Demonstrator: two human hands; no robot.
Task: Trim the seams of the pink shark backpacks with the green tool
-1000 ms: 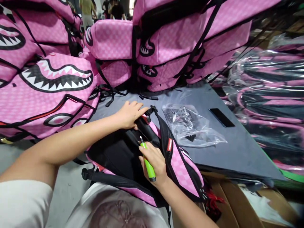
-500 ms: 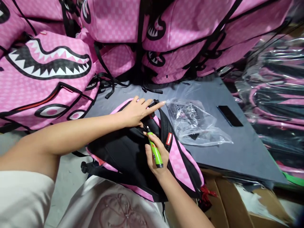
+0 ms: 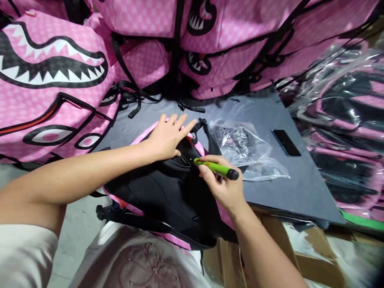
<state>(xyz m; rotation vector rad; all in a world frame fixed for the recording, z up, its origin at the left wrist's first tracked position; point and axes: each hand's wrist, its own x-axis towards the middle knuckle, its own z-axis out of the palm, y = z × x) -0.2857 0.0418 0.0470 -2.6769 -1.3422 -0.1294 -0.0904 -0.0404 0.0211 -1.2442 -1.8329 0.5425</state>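
Phone on table, right of backpack

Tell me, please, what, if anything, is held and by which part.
Right hand: a green pen-shaped tool, by its barrel. Left hand: spread on the backpack, no clear grip.

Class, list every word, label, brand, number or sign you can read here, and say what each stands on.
No text can be read.
Green marker in the right hand: markings too blurred to read.
Small tag atop the large pink bag at left: too small to read.
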